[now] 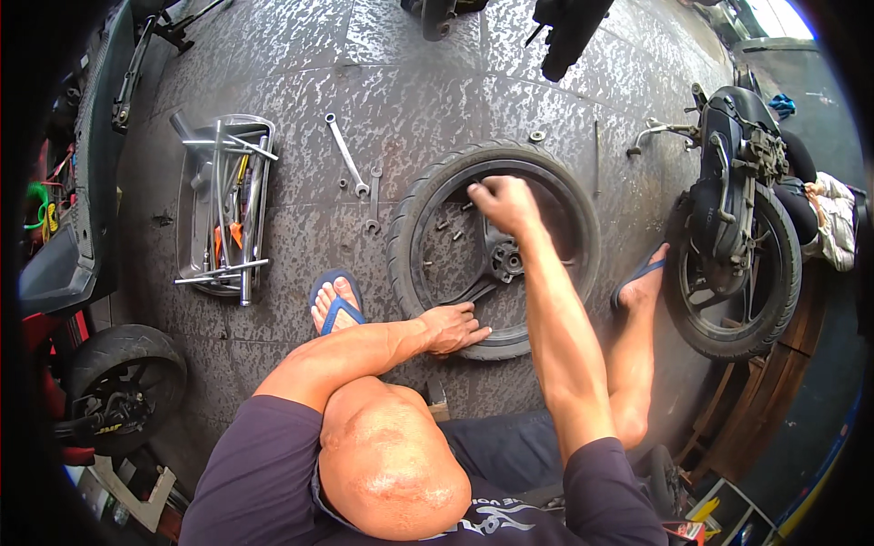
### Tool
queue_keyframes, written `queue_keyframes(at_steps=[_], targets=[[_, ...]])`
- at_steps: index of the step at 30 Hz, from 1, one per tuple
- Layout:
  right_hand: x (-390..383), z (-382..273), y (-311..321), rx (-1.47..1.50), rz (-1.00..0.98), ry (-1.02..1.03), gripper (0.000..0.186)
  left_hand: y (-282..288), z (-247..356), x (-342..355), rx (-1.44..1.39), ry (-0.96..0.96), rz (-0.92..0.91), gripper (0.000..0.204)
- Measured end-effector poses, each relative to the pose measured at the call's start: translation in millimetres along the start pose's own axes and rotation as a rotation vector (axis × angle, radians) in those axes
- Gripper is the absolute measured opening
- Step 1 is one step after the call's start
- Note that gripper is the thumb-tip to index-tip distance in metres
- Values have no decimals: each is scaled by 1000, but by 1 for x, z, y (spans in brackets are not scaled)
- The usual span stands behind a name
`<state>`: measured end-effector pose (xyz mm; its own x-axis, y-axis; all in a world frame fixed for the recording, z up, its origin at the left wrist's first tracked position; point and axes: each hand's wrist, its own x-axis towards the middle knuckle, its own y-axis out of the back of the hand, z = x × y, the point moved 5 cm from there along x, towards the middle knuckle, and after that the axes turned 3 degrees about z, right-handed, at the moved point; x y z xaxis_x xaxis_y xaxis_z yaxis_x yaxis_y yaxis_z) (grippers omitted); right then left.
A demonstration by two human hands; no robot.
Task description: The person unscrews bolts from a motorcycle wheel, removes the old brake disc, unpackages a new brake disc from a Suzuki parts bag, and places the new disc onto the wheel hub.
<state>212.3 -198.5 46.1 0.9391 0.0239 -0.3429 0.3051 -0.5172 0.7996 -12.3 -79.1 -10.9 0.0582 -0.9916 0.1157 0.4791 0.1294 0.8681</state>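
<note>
Currently, the wheel lies flat on the tiled floor, in front of the person and between the 2 feet. The left hand rests on the near side of the tyre and rim, fingers extended and slightly spread; it is not closed around anything. The right hand is curled over the far part of the wheel. Its fingertips look drawn together, but whether they have hold of a small part cannot be told.

Caution: possible faults from this position.

1. Loss of parts. Small metal pieces lie loose within the rim outline, left of the hub. A sweep of the right hand, or a shift of the wheel, could scatter them.

2. Wheel movement. The left hand bears from above without a closed hold. Uneven force at the far side could slide or rock the wheel.

3. Finger pinching. If the wheel is tilted and dropped, fingers at the near edge could be trapped.

4. Foot injury. The left foot wears an open sandal near the tyre; a slipping wheel could strike the exposed toes.
</note>
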Motion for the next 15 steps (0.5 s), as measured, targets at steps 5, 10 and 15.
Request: queue_keyframes(at_steps=[5, 10, 15], targets=[[-28, -32, -21, -299, -118, 262, 33, 0, -1, 0, -31, 9, 64, 47], [-59, -35, -40, -363, -253, 427, 26, -2, 0, 2, -31, 40, 114, 45], [-94, -29, -2, 157, 707, 333, 15, -10, 3, 1, 64, 43, -47, 60]])
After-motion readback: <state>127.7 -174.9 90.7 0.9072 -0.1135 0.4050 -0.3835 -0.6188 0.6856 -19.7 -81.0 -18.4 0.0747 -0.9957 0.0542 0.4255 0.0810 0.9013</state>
